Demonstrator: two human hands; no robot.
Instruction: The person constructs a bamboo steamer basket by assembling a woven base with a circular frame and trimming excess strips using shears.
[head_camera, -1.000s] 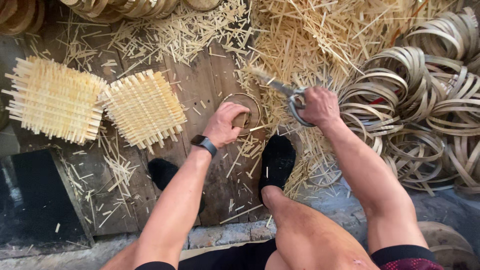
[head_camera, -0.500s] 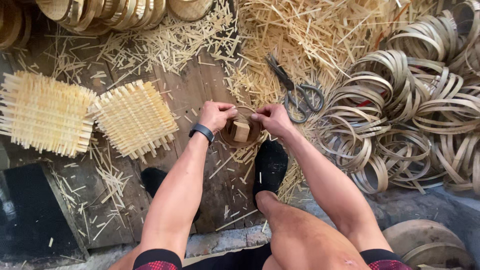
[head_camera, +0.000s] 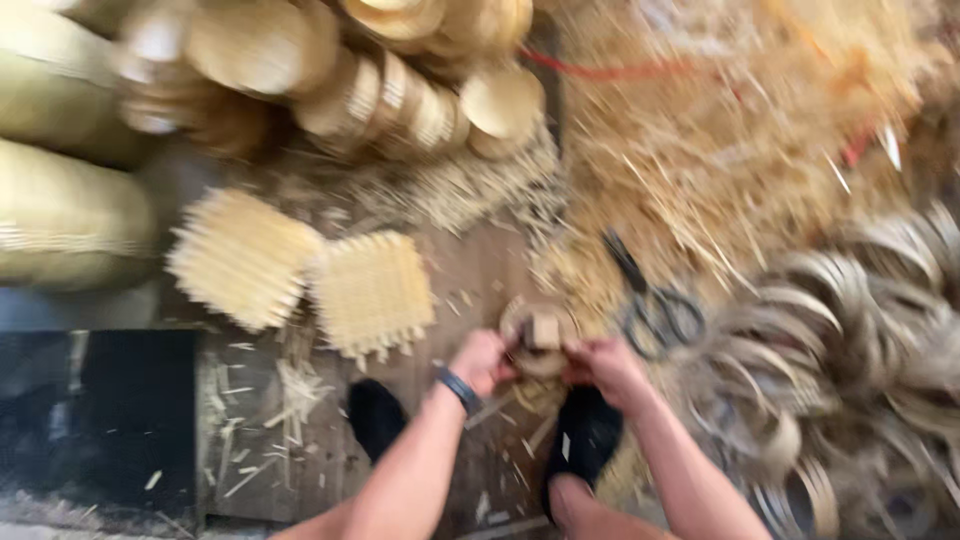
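Both-hand grip on bamboo ring (head_camera: 540, 335), scissors (head_camera: 655, 305) beside.

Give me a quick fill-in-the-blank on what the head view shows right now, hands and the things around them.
1. Both hands, the left hand and right hand, hold one small bamboo ____ between them.
2. The scissors lie on the floor, to the ____ of the hands.
3. The number of square woven mats lying left of the hands is ____.
4. The wristband is on the ____ wrist.

Missing words: ring; right; two; left
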